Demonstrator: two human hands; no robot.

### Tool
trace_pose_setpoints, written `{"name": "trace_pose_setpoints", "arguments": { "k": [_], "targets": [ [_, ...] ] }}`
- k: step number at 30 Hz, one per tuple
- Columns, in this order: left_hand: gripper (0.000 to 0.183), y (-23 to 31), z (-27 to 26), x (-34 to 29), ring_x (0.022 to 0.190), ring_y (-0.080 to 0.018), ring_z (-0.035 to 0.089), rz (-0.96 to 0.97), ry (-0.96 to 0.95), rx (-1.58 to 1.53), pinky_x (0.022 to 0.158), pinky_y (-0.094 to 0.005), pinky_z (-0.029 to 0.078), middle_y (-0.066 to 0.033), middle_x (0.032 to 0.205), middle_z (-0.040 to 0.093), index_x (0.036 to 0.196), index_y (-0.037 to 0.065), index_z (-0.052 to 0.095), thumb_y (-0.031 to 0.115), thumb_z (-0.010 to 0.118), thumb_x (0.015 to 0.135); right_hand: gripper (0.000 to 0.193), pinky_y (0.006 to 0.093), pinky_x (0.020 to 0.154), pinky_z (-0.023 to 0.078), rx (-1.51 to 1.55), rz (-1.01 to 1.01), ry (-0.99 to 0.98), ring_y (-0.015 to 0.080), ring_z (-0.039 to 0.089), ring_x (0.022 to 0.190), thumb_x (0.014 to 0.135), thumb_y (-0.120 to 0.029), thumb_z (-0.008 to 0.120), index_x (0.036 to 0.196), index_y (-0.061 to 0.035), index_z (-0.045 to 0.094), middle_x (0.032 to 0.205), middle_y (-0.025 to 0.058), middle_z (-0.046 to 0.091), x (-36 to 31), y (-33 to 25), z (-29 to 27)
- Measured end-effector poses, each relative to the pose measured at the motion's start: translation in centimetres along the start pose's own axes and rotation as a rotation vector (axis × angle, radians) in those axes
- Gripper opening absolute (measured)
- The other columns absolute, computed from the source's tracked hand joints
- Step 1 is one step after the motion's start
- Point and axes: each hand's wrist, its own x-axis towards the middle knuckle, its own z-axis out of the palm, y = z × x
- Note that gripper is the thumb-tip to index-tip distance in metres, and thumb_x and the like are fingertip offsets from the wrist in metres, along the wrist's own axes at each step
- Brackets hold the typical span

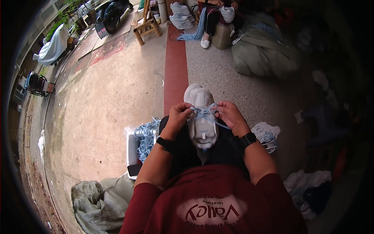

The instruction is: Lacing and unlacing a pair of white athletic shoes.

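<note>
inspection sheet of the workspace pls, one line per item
surface: concrete floor, red stripe, speckled floor
work items: white shoe over the lap, light blue lace across it
clutter: white basket with blue laces, left; pale sack, lower left; white heap, right
hands: left hand and right hand each pinch the lace
cables: nothing seen for certain
surroundings: seated person, wooden seat, large green sack
</note>
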Motion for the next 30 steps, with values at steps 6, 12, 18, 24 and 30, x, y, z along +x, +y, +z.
{"name": "trace_pose_setpoints", "arguments": {
  "k": [6, 12, 18, 24, 30],
  "targets": [
    [0.015, 1.1, -0.1, -1.2, 0.061, -0.0052, 0.047, -0.011, -0.222, -0.171, 0.058, -0.0201, 0.036, 0.0029, 0.067, 0.055, 0.078, 0.002, 0.063, 0.015, 0.059, 0.083, 0.012, 0.0236, 0.062, 0.045, -0.139, 0.017, -0.091, 0.0103, 0.054, 0.065, 0.084, -0.011, 0.059, 0.079, -0.0005, 0.061, 0.075, 0.0034, 0.060, -1.5, -0.5, 0.2],
    [0.018, -0.8, 0.5, -0.4, 0.057, -0.0102, 0.049, -0.188, 0.015, 0.056, 0.051, -0.0269, 0.037, -0.0023, 0.062, 0.055, 0.063, 0.001, 0.058, 0.015, 0.058, 0.074, 0.019, 0.0226, 0.047, 0.038, -0.799, -0.106, 0.026, 0.0071, 0.048, 0.050, 0.086, -0.013, 0.057, 0.069, -0.0042, 0.059, 0.057, 0.0002, 0.053, -2.1, 0.2, -0.1],
    [0.024, -1.8, 1.2, -1.1, 0.063, -0.0287, 0.058, 0.145, 0.148, 0.524, 0.061, -0.0387, 0.045, -0.0231, 0.063, 0.054, 0.070, -0.004, 0.053, 0.019, 0.058, 0.074, 0.022, 0.0203, 0.042, 0.031, -0.330, 0.065, 0.002, 0.0058, 0.041, 0.046, 0.084, -0.014, 0.058, 0.064, -0.0077, 0.051, 0.055, -0.0013, 0.047, -3.6, -0.2, 0.2],
    [0.023, -1.9, 1.0, -1.6, 0.058, -0.0227, 0.054, 0.168, 0.220, 0.387, 0.058, -0.0344, 0.044, -0.0148, 0.060, 0.053, 0.071, 0.000, 0.051, 0.020, 0.062, 0.076, 0.017, 0.0176, 0.042, 0.029, 0.096, 0.020, 0.092, 0.0051, 0.041, 0.046, 0.080, -0.009, 0.058, 0.064, -0.0084, 0.052, 0.057, -0.0019, 0.046, -3.4, 0.8, 0.9],
    [0.017, -2.6, 0.9, -1.8, 0.057, -0.0133, 0.050, 0.198, 0.214, 0.373, 0.055, -0.0292, 0.042, -0.0068, 0.062, 0.054, 0.075, 0.001, 0.051, 0.013, 0.064, 0.077, 0.013, 0.0190, 0.037, 0.026, -0.277, -0.012, 0.379, 0.0050, 0.037, 0.041, 0.076, -0.003, 0.057, 0.064, -0.0074, 0.053, 0.056, -0.0031, 0.044, -3.4, 1.0, 1.9]
  ]
}}
